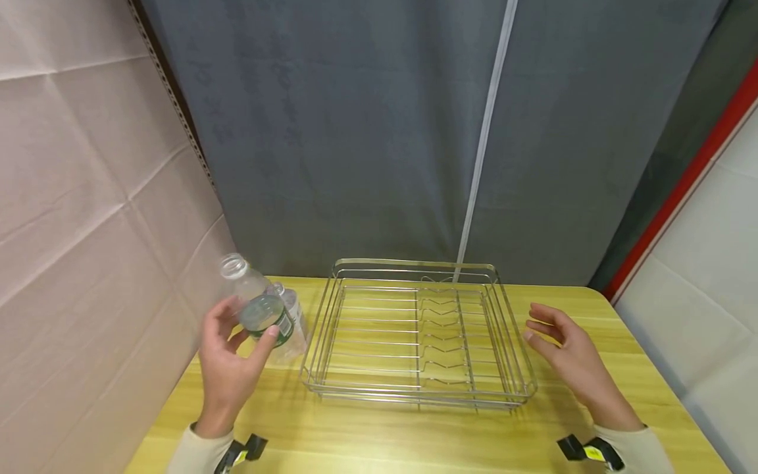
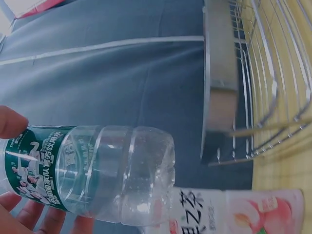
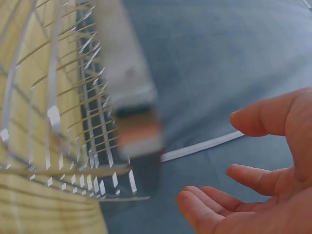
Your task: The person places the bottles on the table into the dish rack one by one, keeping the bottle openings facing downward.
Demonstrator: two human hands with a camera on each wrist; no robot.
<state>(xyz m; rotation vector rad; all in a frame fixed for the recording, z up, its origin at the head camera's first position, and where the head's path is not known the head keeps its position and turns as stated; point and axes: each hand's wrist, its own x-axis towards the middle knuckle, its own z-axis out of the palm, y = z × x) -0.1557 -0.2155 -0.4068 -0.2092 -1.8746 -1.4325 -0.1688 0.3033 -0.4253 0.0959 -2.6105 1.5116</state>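
Note:
My left hand (image 1: 227,359) grips a clear plastic water bottle (image 1: 251,296) with a green label, thumb on one side and fingers on the other. The bottle leans, its uncapped mouth toward the upper left in the head view. Close behind it, a second bottle (image 2: 263,210) with a peach picture on its label is partly hidden. To the right of both bottles, a wire dish rack (image 1: 379,396) lies on the table. My right hand (image 1: 565,355) holds nothing and hovers beside the rack's right side, fingers slightly bent and spread from the thumb.
The yellow wood-grain table (image 1: 367,438) carries the rack and the peach-label bottle. A dark grey curtain (image 1: 355,131) hangs along its back edge. Pale sheeting (image 1: 89,197) rises on the left, and a white panel (image 1: 710,263) with a red edge stands on the right.

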